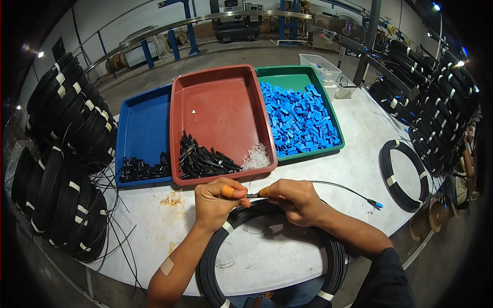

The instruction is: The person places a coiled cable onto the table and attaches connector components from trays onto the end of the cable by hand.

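My left hand (216,204) and my right hand (295,201) meet above the near side of the table, with orange covers on some fingertips. Between them they pinch a small dark cable connector (252,195); most of it is hidden by the fingers. Under my hands a coil of black cable (208,259), bound with white tape, lies at the table's front edge. One cable end runs out to the right and carries a blue-tipped connector (375,204), which rests on the table.
Beyond my hands stand a blue tray (145,115) with short black parts, a red tray (218,108) with long black parts and clear pieces, and a green tray (290,75) of blue clips. Stacked cable coils (67,205) flank the left; another coil (390,180) lies right.
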The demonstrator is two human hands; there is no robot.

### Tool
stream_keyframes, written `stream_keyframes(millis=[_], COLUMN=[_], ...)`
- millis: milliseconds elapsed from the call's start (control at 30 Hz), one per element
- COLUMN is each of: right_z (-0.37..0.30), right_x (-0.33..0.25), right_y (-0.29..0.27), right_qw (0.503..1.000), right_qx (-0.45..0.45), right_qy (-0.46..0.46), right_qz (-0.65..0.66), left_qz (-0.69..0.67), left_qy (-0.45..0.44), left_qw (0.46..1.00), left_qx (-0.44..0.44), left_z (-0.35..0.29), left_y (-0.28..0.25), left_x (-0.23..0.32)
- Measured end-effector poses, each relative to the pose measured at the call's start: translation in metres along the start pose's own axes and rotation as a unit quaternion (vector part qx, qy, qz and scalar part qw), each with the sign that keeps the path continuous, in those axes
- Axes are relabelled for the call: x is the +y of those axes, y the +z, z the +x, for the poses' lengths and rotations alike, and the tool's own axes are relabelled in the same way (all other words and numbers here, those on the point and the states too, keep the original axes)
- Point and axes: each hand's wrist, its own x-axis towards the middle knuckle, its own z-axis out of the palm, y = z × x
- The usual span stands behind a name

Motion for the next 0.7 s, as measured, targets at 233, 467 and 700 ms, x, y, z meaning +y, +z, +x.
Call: stream_keyframes(millis=[233,467,700], right_z=[0.004,0.0,-0.004], right_x=[0.002,0.005,0.007], right_y=[0.002,0.001,-0.003], right_qw=[0.999,0.996,1.0], right_qx=[-0.003,0.058,0.006], right_qy=[0.032,0.059,0.004], right_qz=[0.009,0.042,0.017], left_qz=[0.071,-0.03,-0.086], left_qy=[0.024,0.018,-0.043], left_qw=[0.997,0.999,0.992], left_qx=[0.005,-0.025,-0.077], left_z=[0.0,0.003,0.001], left_y=[-0.001,0.005,-0.002], left_x=[0.001,0.006,-0.002])
